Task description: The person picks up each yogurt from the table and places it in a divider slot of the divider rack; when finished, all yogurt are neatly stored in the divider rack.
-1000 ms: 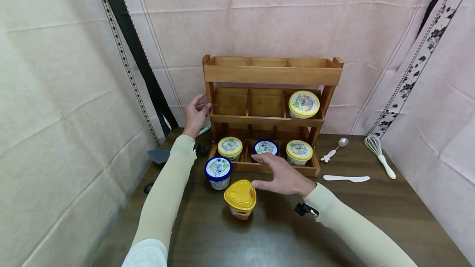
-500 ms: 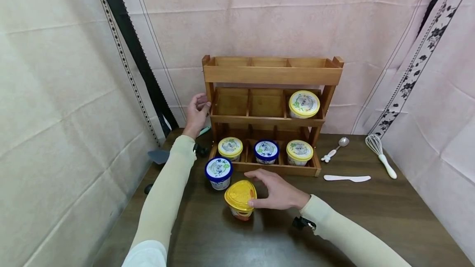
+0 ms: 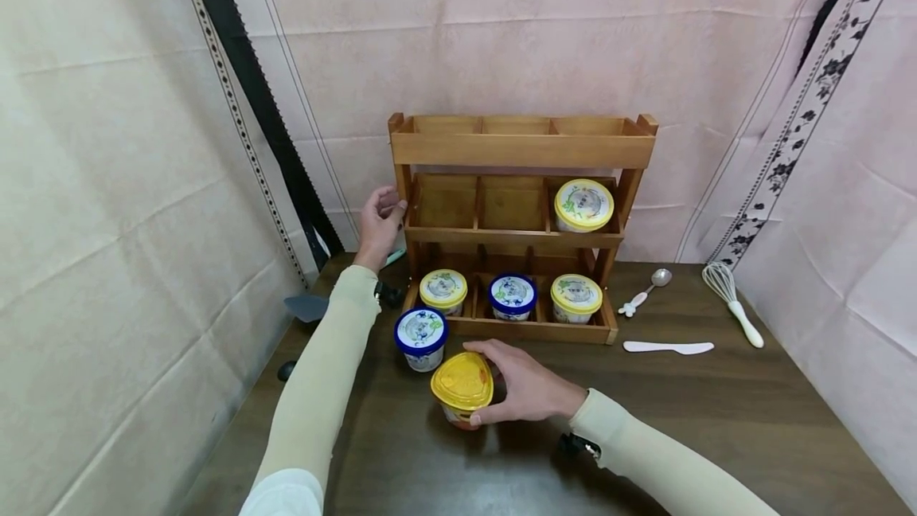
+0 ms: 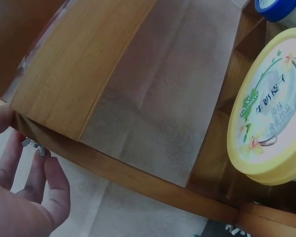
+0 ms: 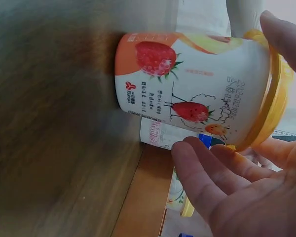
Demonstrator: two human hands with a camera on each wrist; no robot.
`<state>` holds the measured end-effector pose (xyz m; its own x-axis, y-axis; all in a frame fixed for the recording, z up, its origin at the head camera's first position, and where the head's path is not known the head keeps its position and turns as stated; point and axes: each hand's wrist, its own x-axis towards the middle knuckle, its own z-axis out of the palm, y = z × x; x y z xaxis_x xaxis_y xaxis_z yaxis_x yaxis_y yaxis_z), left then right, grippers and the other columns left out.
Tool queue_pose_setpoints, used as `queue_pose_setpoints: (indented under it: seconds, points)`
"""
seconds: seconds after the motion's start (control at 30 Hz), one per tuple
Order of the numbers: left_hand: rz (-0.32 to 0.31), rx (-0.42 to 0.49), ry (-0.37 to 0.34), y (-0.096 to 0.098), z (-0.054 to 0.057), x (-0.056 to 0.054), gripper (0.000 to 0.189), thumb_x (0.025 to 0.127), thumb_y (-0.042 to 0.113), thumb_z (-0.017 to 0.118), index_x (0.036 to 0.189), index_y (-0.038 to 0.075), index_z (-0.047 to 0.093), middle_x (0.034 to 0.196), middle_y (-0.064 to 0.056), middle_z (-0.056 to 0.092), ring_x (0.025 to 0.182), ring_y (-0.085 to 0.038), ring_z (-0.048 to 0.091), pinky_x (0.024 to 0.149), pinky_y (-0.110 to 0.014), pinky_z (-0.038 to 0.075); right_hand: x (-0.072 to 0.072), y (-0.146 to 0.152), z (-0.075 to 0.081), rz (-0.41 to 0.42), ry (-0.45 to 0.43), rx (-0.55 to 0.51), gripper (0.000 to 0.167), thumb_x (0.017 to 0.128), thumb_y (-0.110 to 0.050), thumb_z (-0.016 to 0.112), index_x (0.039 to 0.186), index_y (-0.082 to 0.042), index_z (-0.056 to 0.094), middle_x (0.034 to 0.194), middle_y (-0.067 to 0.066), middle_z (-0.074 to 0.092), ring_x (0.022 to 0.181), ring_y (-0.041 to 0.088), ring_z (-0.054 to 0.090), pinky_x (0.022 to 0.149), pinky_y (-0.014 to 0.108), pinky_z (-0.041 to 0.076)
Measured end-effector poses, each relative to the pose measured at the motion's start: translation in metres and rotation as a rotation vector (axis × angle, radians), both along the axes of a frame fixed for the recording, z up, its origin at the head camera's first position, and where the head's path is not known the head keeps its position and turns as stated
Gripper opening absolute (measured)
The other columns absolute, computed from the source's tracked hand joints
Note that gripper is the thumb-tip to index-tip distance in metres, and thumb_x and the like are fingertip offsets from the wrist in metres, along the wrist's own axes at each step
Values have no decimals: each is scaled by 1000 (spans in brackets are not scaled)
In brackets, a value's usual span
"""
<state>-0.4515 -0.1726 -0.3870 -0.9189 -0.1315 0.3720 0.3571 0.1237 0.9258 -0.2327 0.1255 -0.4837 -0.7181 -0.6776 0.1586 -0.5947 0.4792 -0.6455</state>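
Observation:
My left hand (image 3: pixel 380 225) grips the left side post of a three-tier wooden rack (image 3: pixel 516 152). In the left wrist view its fingers lie beside a wing nut (image 4: pixel 35 146). On the dark table, my right hand (image 3: pixel 526 385) has its thumb and fingers spread around the right side of a yellow-lidded cup (image 3: pixel 462 383). That cup stands upright, with strawberry pictures on its wall; a gap shows between palm and lid, and firm contact cannot be told. Just behind it and to its left stands a blue-lidded cup (image 3: pixel 420 338).
The rack's bottom tier holds a yellow-lidded tub (image 3: pixel 443 290), a blue-lidded tub (image 3: pixel 512 295) and another yellow-lidded tub (image 3: pixel 576 297). One tub (image 3: pixel 583 204) sits middle-tier right. Rightward lie a spoon (image 3: pixel 646 291), white knife (image 3: pixel 668 347) and whisk (image 3: pixel 731 301); a dark spatula (image 3: pixel 306 307) lies left.
My right hand has come down and toward me from in front of the rack to the yellow-lidded cup, thumb and fingers now around its side. The left hand stays on the rack.

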Motion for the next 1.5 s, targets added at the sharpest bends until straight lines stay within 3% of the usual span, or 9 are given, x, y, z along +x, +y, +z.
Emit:
queue_pose_setpoints:
  seconds: [0.27,0.57,0.7,0.9,1.23,1.5]
  points:
    - [8,5,26,0,-1,-1,36,106,30,68,141,25,61,140,-8,62,128,-27,61,105,-53,57,0,5,9,-49,1,-26,99,79,-61,89,159,-30,41,148,-9,54,129,11,57,105,42,57]
    - [22,-14,20,0,-6,-3,37,105,32,68,141,26,62,140,-8,63,127,-25,62,94,-40,58,-4,14,24,-92,31,-69,99,78,-58,90,159,-32,41,150,-13,53,131,10,58,102,34,59]
    - [33,-19,38,0,-9,-5,36,105,32,68,140,24,63,139,-9,64,127,-26,62,98,-41,57,-4,17,30,-116,63,-86,98,78,-59,90,159,-31,42,147,-13,56,128,10,60,100,34,59]
    - [42,-11,65,1,-11,-7,36,105,31,68,140,22,63,137,-10,65,127,-27,62,106,-45,54,-6,21,41,-138,89,-111,96,78,-58,90,158,-30,45,151,-11,57,131,13,60,107,46,56]
    - [46,-3,80,2,-8,-8,36,105,29,69,139,19,64,136,-12,65,125,-28,63,107,-47,52,-14,29,57,-143,89,-180,95,78,-45,94,158,-22,47,143,-3,63,116,16,66,92,45,64]
    - [53,-12,69,2,-9,-7,35,105,28,68,139,18,64,135,-11,65,124,-28,62,107,-46,53,-23,32,72,-158,91,-206,92,80,-44,93,158,-24,47,142,-1,63,114,23,66,92,46,63]
